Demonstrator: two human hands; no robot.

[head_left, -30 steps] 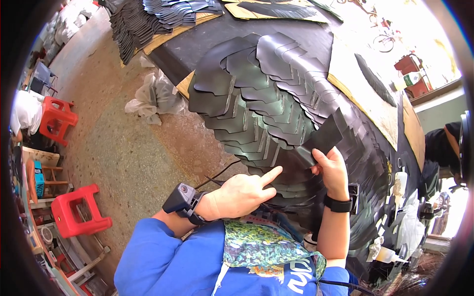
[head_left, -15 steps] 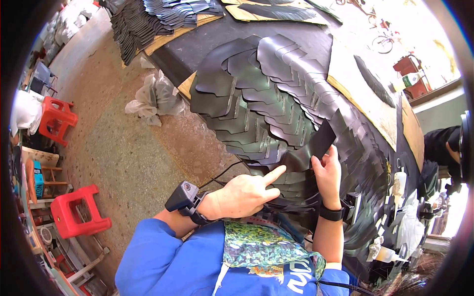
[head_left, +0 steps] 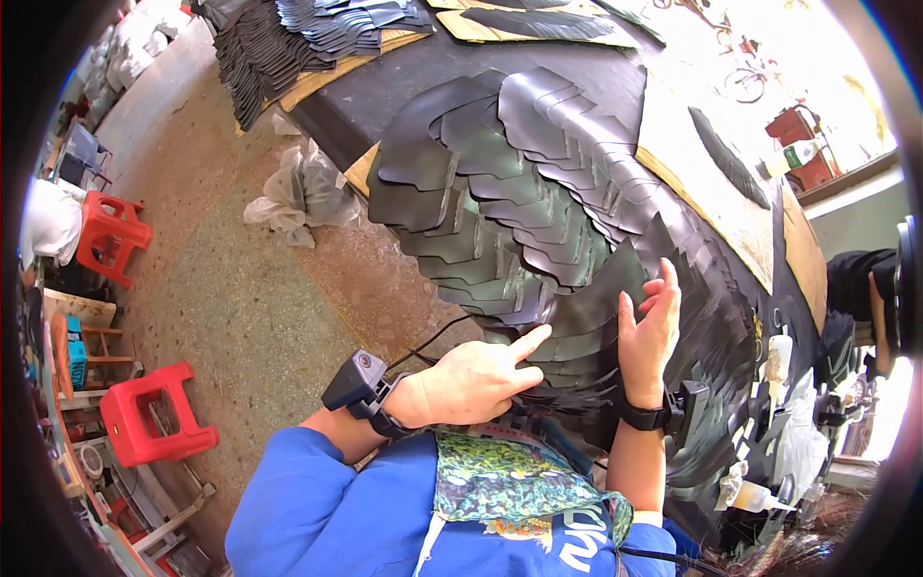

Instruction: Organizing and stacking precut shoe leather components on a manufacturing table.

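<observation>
Overlapping rows of dark, glossy, feather-like sheet pieces (head_left: 538, 207) cover the table in front of me. My left hand (head_left: 476, 380) is at their near left edge. Its index finger is stretched out over the nearest pieces, and I cannot tell whether it presses on them. My right hand (head_left: 649, 332) is raised over the pieces with thumb and fingers apart, holding nothing. Between the hands, a dark curved piece (head_left: 596, 298) lies over the row, its right part beside my right thumb. Both wrists wear straps with small dark devices.
Stacks of dark strips (head_left: 279, 58) lie at the far left of the table. White glue bottles (head_left: 777, 358) stand at the right. Red stools (head_left: 159, 413) and a crumpled clear plastic bag (head_left: 306, 192) are on the floor at left. Another person (head_left: 860, 298) is at the far right.
My right hand has let go of the dark piece's raised end and opened. The piece now lies down over the others. My left hand has hardly moved.
</observation>
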